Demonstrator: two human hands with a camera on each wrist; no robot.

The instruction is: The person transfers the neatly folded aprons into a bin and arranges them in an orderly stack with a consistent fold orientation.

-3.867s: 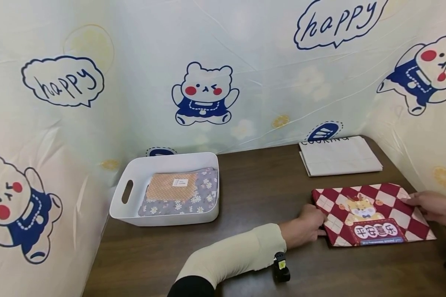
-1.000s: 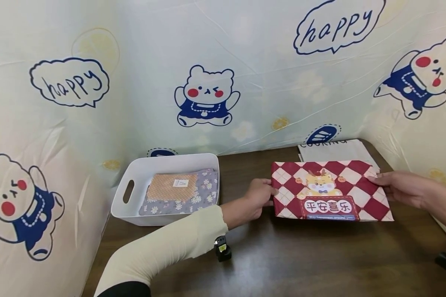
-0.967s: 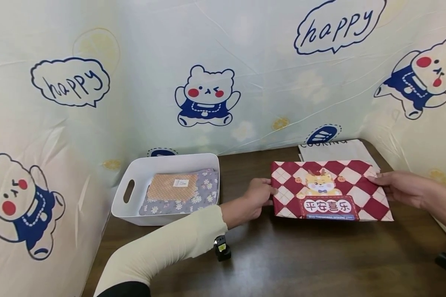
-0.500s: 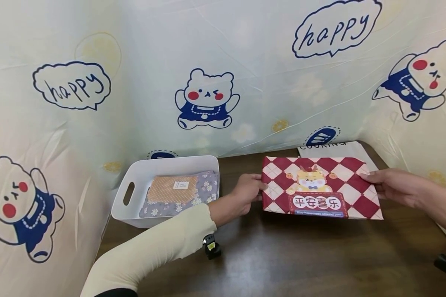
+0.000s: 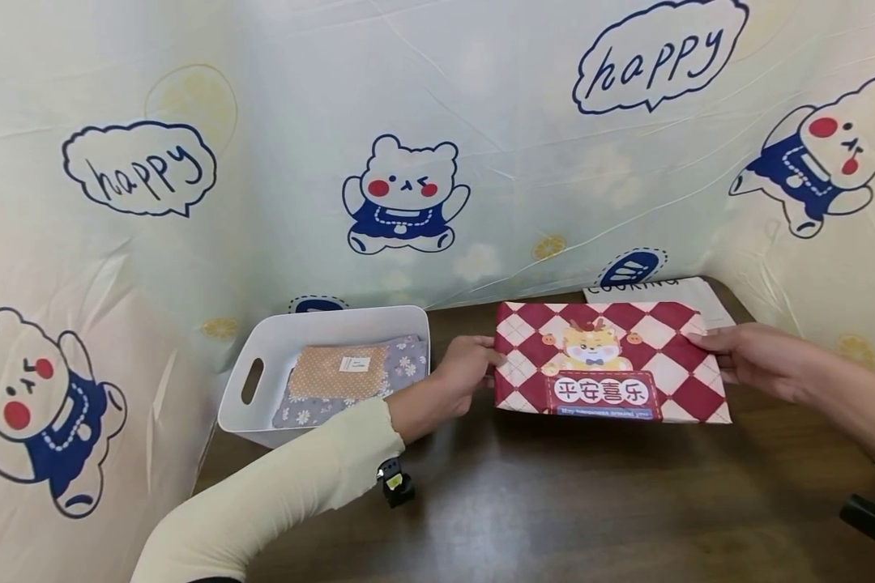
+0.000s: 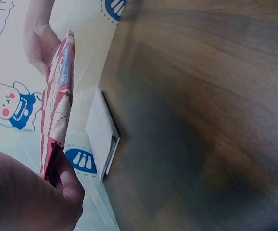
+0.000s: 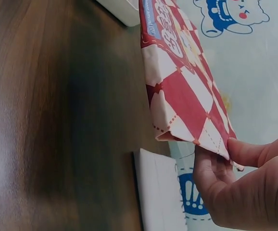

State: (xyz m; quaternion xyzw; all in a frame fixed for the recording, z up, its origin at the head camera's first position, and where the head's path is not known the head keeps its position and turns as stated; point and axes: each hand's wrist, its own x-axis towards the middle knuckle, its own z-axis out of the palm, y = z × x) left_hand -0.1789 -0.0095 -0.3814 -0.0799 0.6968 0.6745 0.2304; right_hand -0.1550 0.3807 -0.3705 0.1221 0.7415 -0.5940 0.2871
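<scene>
A folded cloth [image 5: 612, 360] in red and cream diamonds, printed with a cartoon animal and lettering, is held up over the table between both hands. My left hand [image 5: 467, 368] pinches its left edge, fingers partly hidden behind it. At the opposite edge my right hand [image 5: 761, 356] grips it, thumb on top and fingers underneath, as the right wrist view shows with the right hand [image 7: 247, 180] at the corner. From the left wrist view the cloth [image 6: 57, 103] appears nearly edge-on, a flat layered bundle, with the left hand [image 6: 38, 197] at its near end.
Left on the brown table [image 5: 554, 502] stands a white bin [image 5: 262, 332] with a side handle hole. Inside lie a grey flowered cloth [image 5: 407, 364] and an orange dotted piece [image 5: 321, 372] with a label. A folded white cloth [image 5: 707, 304] lies at the back right.
Both hands have lifted the checked cloth from the table's right side and carried it left and slightly back, closer to the white bin. The bin and white cloth have stayed put.
</scene>
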